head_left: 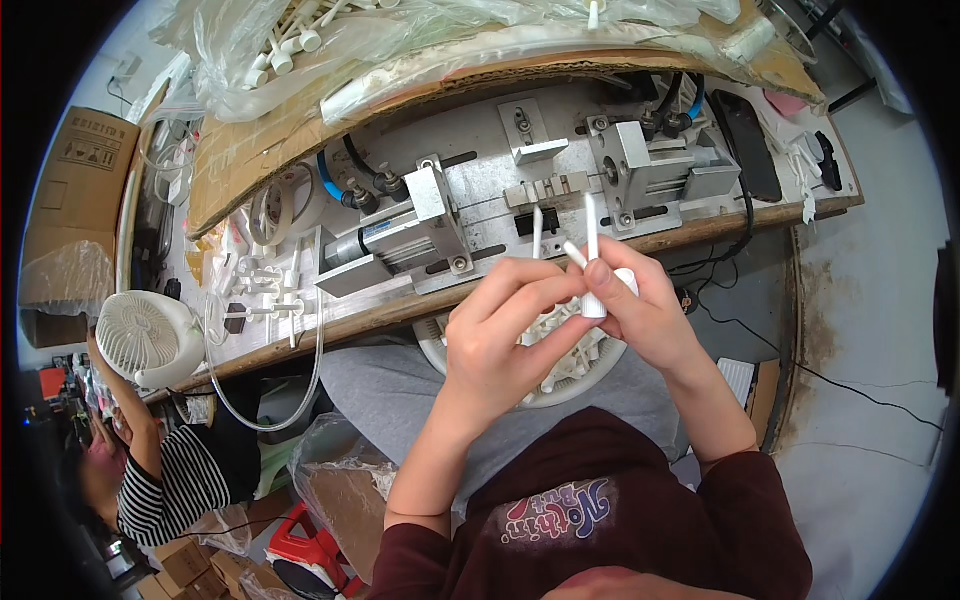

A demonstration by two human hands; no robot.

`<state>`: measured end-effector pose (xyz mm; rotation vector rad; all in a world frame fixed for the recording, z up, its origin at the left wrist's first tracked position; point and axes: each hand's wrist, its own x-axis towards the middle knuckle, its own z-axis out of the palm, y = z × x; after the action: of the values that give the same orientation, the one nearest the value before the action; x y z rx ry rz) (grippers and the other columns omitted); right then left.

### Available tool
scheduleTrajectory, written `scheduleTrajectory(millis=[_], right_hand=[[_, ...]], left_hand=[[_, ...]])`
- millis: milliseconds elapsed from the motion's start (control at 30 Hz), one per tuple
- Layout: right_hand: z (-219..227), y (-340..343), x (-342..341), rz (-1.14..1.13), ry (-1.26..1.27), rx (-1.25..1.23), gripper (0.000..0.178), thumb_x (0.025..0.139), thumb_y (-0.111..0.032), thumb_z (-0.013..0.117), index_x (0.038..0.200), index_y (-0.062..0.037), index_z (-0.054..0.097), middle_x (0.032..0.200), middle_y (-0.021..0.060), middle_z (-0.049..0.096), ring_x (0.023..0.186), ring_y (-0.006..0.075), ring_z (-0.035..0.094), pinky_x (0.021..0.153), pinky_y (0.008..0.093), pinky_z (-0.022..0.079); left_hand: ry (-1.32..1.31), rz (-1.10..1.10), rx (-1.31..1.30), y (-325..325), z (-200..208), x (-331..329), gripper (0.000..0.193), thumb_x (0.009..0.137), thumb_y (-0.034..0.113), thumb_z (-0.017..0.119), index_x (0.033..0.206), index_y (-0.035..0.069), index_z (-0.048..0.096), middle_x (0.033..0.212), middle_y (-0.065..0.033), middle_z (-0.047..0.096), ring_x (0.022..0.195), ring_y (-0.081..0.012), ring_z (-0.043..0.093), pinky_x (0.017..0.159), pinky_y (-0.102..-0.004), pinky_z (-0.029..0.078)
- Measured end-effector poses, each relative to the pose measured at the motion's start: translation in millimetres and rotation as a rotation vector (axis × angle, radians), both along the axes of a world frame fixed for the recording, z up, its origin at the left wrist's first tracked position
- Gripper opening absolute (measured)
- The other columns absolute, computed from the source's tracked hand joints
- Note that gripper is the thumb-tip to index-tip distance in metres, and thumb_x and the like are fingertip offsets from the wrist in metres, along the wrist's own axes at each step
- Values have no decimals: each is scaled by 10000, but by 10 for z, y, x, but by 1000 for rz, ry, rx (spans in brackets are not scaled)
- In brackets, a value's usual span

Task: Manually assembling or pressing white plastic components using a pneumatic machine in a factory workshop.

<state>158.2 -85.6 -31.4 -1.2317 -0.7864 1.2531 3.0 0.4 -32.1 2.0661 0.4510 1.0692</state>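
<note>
My left hand (508,325) is closed, its thumb and fingertips pinched beside a slim white plastic stick (538,235) that points up toward the bench. In my right hand (643,308) are white plastic pieces: a long pointed stem (591,225) and a short wide cap-like end (594,304), gripped between thumb and fingers. The fingertips of both hands meet over these pieces, so how they join is hidden. Under my hands, a round white basket (434,350) rests at my lap, holding many similar white plastic parts (570,365).
A metal fixture with a left cylinder (385,235) and a right cylinder (670,170) faces me on the bench. A small notched block (547,189) sits between them. Around it are a phone (747,145), a white fan (150,338), loose white parts (270,290) and a cardboard shelf (235,170).
</note>
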Motion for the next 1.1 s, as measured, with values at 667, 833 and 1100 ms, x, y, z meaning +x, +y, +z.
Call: scheduleTrajectory(millis=[667,833,1100], right_hand=[[72,-97,30,-185,-57,15,383,1062,-252,511,1234,74,613,891,178,746,639,194,718,548,248,503],[96,-131,13,-215,-64,45,393,1064,-265,519,1255,64,619,982,192,750,806,226,754,707,277,558],[39,-97,-59,-374,-16,140,473,1073,-329,502,1263,90,610,1115,224,725,1050,242,711,929,350,542]], left_hand=[[456,272,511,186,-36,119,240,768,85,776,1003,47,754,1144,-63,740,650,-178,664,592,-292,505],[446,233,498,203,-37,107,240,762,78,750,985,-8,740,1133,-120,736,650,-154,677,591,-293,490],[213,163,413,90,-13,85,342,713,138,853,1028,68,743,1016,-51,744,710,-213,683,611,-306,533]])
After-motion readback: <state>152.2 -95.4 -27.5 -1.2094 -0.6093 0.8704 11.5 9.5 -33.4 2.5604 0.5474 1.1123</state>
